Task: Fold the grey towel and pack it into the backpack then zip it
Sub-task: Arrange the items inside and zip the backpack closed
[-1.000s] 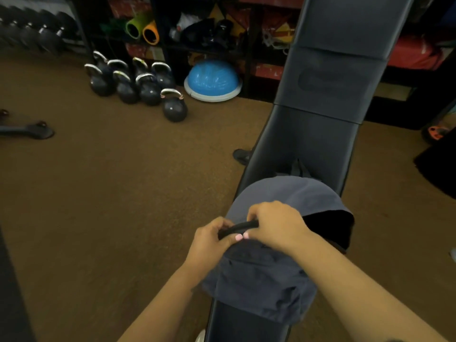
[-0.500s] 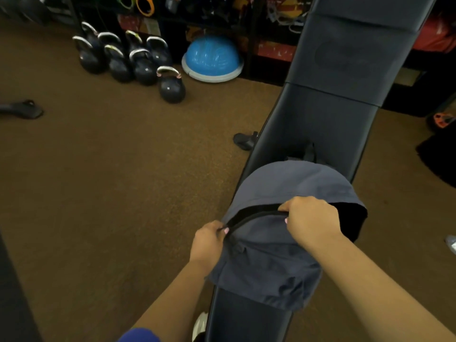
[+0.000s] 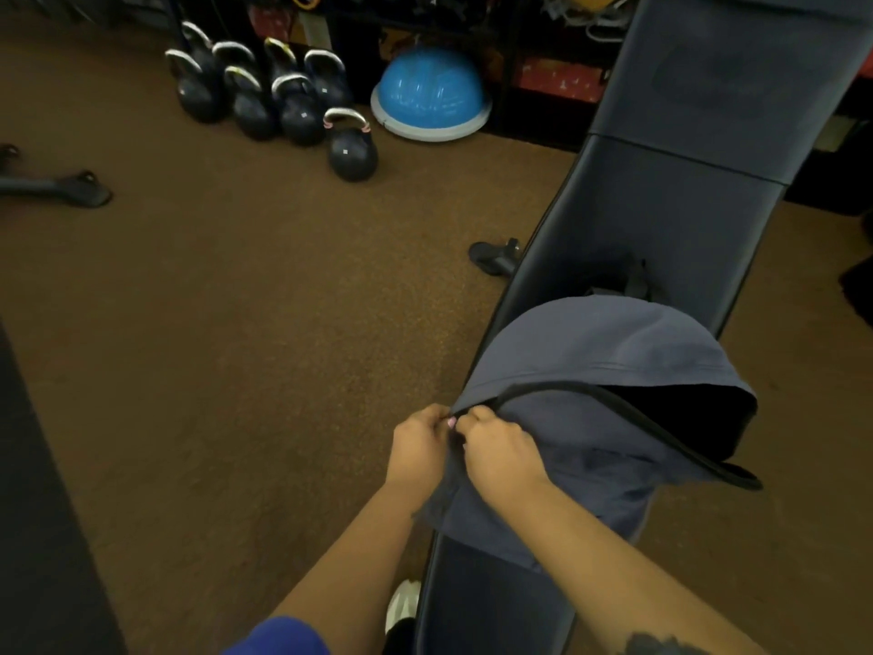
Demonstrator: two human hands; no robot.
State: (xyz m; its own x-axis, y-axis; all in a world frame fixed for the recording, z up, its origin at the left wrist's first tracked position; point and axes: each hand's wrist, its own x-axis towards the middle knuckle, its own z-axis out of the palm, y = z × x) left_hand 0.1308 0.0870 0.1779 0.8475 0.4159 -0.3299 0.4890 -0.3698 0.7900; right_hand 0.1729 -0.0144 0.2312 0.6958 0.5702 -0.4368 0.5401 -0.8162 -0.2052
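Backpack (image 3: 609, 352) on bench (image 3: 661, 219), mouth gaping toward 3 o'clock. Left hand (image 3: 415, 449) and right hand (image 3: 503, 453) touching, both pinching its zipper edge at 9 o'clock.

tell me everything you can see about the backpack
The backpack is blue-grey soft fabric, lying on a dark padded bench. Its main opening gapes on the right, dark inside, edged by a black zipper band curving across the top. A black strap pokes out behind it. The left hand and right hand pinch the zipper's left end together.
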